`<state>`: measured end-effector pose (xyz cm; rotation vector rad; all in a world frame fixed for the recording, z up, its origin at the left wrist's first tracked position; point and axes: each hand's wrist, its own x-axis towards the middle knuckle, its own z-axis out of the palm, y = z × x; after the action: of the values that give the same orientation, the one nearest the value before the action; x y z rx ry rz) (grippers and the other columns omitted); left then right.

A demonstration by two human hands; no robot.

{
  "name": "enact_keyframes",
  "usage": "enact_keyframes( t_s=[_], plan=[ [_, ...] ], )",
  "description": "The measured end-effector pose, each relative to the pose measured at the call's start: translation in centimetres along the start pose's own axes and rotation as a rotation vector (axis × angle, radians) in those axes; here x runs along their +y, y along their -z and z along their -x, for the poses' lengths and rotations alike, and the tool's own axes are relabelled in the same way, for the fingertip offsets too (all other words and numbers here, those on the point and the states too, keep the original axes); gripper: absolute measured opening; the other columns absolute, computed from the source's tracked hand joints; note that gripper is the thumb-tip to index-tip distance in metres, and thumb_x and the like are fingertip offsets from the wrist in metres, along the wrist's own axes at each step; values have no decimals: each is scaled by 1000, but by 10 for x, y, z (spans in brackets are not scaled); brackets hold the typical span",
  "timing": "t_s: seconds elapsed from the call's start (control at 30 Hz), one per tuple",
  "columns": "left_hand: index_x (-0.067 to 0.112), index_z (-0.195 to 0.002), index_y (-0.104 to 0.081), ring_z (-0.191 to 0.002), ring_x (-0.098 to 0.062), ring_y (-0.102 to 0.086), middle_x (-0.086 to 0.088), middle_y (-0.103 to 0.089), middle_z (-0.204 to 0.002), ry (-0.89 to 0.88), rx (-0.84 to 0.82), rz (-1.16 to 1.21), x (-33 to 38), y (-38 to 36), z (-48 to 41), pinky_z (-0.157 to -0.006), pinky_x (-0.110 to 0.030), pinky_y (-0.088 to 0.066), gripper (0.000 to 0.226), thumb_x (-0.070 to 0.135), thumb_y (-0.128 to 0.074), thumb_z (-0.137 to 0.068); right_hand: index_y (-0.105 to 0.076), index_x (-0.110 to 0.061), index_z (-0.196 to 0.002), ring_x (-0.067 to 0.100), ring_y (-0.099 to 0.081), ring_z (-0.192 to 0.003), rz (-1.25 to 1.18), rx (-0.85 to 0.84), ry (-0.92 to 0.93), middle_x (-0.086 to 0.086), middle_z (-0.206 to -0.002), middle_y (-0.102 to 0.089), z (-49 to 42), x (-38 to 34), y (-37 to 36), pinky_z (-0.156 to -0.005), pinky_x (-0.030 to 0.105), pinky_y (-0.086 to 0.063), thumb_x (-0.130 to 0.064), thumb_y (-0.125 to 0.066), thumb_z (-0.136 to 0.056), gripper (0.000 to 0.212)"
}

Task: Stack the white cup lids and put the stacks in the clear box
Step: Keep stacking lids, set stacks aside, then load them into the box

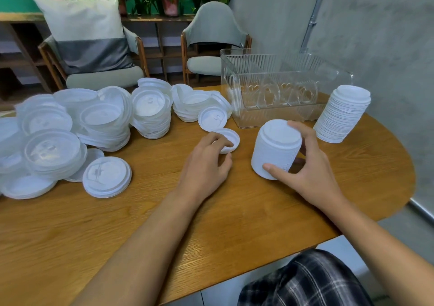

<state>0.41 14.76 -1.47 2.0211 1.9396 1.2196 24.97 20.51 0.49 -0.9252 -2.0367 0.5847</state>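
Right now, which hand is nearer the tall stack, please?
Right: the right hand grips the short stack just left of the tall stack; the left hand pinches a lid farther left.

left forearm (145, 242): bare up to the frame edge
right forearm (375, 233): bare likewise
lap garment (305, 280): dark plaid cloth, black and grey with thin white lines

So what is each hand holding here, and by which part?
Left hand pinches a single lid by its near rim; right hand grips the short lid stack round its sides.
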Motion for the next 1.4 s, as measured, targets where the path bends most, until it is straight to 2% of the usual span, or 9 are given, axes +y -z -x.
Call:
enact_keyframes(
  t_s=[0.17, 0.27, 0.43, 0.67, 0.97, 1.13, 1.23, 1.33, 1.4],
  plan=[
    [15, -125, -71, -119, -17, -61, 4, -64, -128, 69, -26, -34, 1, 3, 0, -98, -43, -53, 29, 16, -70, -96, -34, -36, -148, 2, -49, -130, 34, 146, -81, -18, -144, -47, -16, 19, 18, -96, 26, -49, -37, -91, -77, 91],
    [16, -124, -72, -117, -15, -61, 4, -65, -127, 90, -29, -54, 0, 3, -1, -97, -38, -52, 27, 18, -70, -98, -35, -36, -149, -7, -49, -123, 37, 204, -116, -20, -143, -47, -27, 31, 24, -97, 23, -48, -36, -90, -79, 89],
    [16, -114, -75, -109, -13, -64, 6, -69, -118, 86, 7, -74, -5, 1, -1, -92, -34, -52, 18, 16, -71, -97, -35, -37, -150, 10, -49, -133, 59, 234, -139, -21, -144, -45, -43, 52, 25, -108, 45, -50, -37, -90, -80, 89],
    [19, -101, -73, -97, -14, -65, 9, -70, -102, 77, 40, -80, -9, -3, -2, -83, -42, -56, 9, 14, -74, -94, -33, -33, -156, 12, -42, -143, 104, 254, -144, -12, -156, -44, -57, 71, 24, -113, 53, -46, -40, -88, -81, 93],
    [22, -100, -72, -94, -13, -66, 11, -70, -97, 91, 58, -33, -7, -2, -1, -80, -42, -56, 11, 15, -78, -92, -28, -28, -160, 15, -40, -144, 152, 260, -177, -4, -160, -43, -64, 69, 21, -114, 37, -37, -37, -86, -84, 96],
    [23, -98, -70, -93, -13, -66, 11, -69, -95, 80, 57, -26, -7, -1, -1, -79, -42, -56, 12, 18, -79, -92, -15, -34, -164, 19, -37, -149, 145, 224, -214, -5, -165, -36, -61, 66, 22, -119, 48, -37, -38, -86, -84, 107],
    [23, -98, -68, -93, -11, -65, 12, -69, -95, 75, 68, -14, -3, 0, -1, -78, -35, -52, 11, 20, -78, -93, -7, -42, -164, 21, -41, -148, 130, 207, -217, -7, -168, -32, -51, 60, 24, -117, 52, -40, -44, -87, -82, 114],
    [21, -102, -66, -91, -8, -64, 12, -69, -95, 65, 97, 13, 2, 3, -1, -75, -27, -46, 10, 21, -74, -96, -7, -44, -163, 17, -39, -150, 107, 201, -230, -10, -168, -30, -37, 51, 26, -120, 48, -38, -46, -87, -82, 115],
    [19, -104, -65, -89, -8, -64, 11, -69, -96, 52, 124, 34, 4, 5, -1, -76, -28, -48, 10, 21, -72, -97, -12, -39, -164, 14, -35, -151, 128, 212, -230, -10, -167, -30, -26, 43, 25, -120, 41, -33, -45, -86, -83, 110]
  ],
)
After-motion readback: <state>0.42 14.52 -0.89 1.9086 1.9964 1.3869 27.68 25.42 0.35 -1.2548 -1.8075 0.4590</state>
